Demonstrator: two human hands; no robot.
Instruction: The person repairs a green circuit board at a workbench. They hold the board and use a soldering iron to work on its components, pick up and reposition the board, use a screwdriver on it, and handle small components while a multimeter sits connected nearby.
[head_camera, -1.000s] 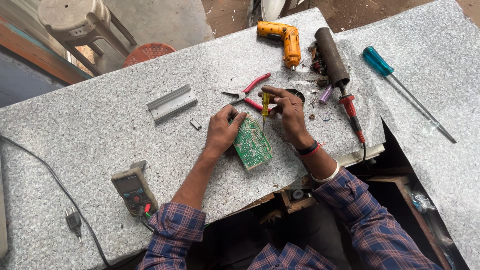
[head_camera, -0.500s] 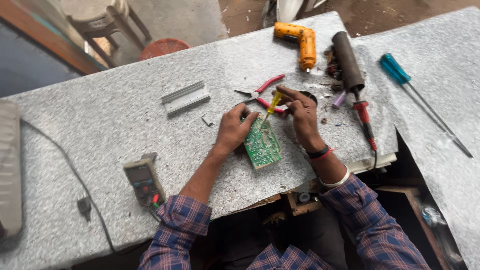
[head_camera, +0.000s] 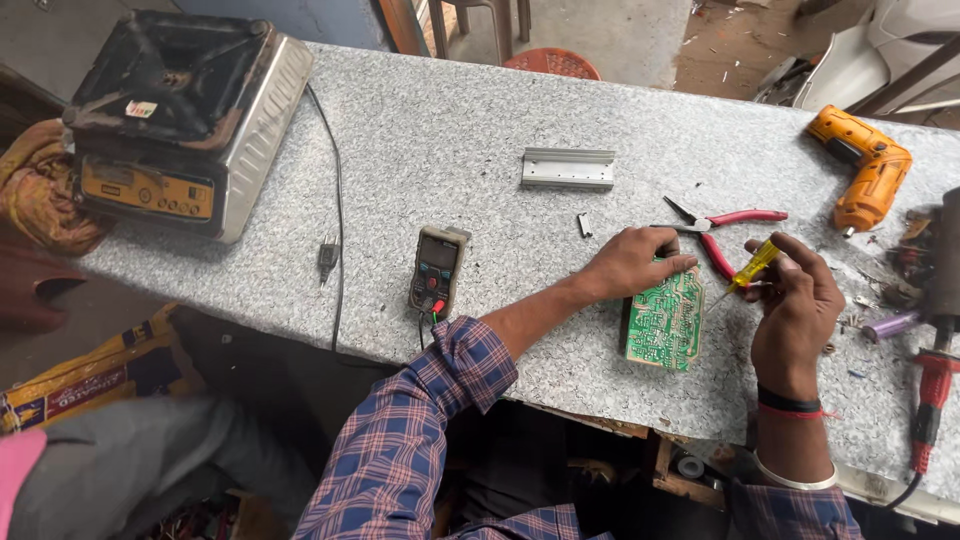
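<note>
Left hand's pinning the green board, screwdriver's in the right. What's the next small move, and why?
Probably lower the yellow screwdriver tip onto the green circuit board: the right hand holds it angled just off the board's upper right edge, while the left hand steadies the top edge.

Green circuit board lies flat on the grey table — yellow-handled screwdriver tilted at its upper corner.

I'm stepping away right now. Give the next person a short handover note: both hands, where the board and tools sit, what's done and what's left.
Left hand: pressing on the top edge of the green circuit board, which lies flat on the stone table.
Right hand: holding a yellow-handled screwdriver, tip angled down at the board's upper right corner.
Nearby: red pliers behind the board, multimeter to the left, orange drill far right.
Done: board out and pinned.
Left: work at the corner is in progress.
</note>
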